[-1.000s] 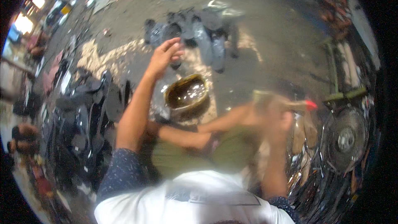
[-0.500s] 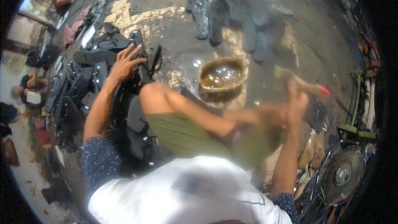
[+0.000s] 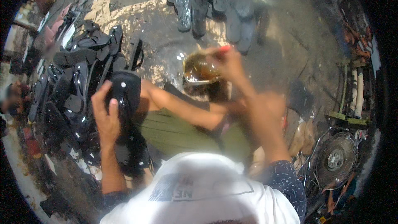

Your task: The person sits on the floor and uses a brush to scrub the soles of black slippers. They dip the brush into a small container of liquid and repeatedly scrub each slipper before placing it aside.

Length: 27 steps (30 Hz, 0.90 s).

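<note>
My left hand [image 3: 108,120] is closed on a black flip-flop [image 3: 127,84], its thumb and fingers along the near edge. The flip-flop is held raised above a heap of black flip-flops [image 3: 78,74] on my left. My right hand [image 3: 227,64], smeared by motion, grips a brush with a red handle end [image 3: 224,48] at the bowl. Most of the brush is hidden by the hand and blur. The bowl [image 3: 187,79] is rough-rimmed and yellowish, with shiny amber liquid inside, and stands on the ground beyond my crossed legs.
Several dark grey soles [image 3: 199,14] lie in a row on the ground beyond the bowl. At the right are a round fan [image 3: 335,160], a green metal frame [image 3: 347,119] and tan foot-shaped pieces [image 3: 304,135]. Cardboard scraps [image 3: 98,9] lie at the far left.
My left hand, earlier open over the heap, has drawn nearer and now holds a flip-flop. My right hand has swung the brush leftward from the right side to the bowl.
</note>
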Motion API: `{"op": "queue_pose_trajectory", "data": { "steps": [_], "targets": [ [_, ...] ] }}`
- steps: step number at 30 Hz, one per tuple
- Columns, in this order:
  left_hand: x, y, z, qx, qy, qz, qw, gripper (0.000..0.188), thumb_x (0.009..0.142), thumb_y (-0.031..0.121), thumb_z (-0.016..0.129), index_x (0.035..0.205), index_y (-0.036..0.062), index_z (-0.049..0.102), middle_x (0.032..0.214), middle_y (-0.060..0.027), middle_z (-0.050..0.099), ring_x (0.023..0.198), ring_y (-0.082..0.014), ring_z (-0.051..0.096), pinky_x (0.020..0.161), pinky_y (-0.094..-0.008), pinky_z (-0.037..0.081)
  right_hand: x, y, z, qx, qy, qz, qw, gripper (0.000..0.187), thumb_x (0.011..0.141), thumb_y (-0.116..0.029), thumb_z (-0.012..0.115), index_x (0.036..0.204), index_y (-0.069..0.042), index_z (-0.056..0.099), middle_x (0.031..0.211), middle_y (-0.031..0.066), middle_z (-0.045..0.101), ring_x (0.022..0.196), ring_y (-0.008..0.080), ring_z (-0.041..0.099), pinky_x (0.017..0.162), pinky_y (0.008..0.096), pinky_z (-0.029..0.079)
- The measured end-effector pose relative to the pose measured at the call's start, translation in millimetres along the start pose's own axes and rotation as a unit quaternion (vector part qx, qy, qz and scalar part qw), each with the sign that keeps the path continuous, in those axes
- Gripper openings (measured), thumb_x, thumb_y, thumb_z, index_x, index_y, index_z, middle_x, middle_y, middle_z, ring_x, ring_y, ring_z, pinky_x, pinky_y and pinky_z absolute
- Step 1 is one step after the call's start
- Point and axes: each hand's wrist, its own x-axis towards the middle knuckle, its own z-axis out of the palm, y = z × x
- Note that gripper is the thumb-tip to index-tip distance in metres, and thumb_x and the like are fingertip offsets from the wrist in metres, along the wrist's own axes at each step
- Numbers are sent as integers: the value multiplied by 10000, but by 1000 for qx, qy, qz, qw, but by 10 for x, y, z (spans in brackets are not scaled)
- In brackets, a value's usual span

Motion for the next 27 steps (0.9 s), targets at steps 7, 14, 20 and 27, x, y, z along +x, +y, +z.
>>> {"op": "queue_pose_trajectory", "data": {
  "steps": [7,14,20,27],
  "targets": [
    [-366,90,311,110,-68,143,981,783,879,421,720,1513,63,431,1564,-235,360,1431,-416,359,1157,-527,280,-469,381,-1176,-393,-14,45,918,308,820,-221,802,1082,-94,704,963,122,707,909,306,672,812,417,537],
    [179,164,389,-302,-32,-80,949,728,893,373,732,1439,-38,481,1510,-212,460,1351,-287,488,1138,-407,363,-459,-363,-1233,209,303,91,925,376,991,-289,665,1202,23,674,1147,71,698,989,148,638,943,323,487],
    [-8,872,952,-719,-61,-248,646,577,1042,510,419,1277,10,586,1189,-153,661,1096,-255,637,977,-389,508,-608,-1646,-237,257,78,130,954,242,950,-247,727,1065,-35,713,1059,42,701,935,118,622,852,282,499],
    [-237,1393,1108,-761,4,-169,626,425,1044,445,441,1138,64,605,1106,-80,648,1057,-210,605,1005,-410,463,-442,-1444,175,156,150,-211,953,302,879,-75,738,1173,-45,672,1107,140,685,1031,305,653,913,403,506]
  ]
}}
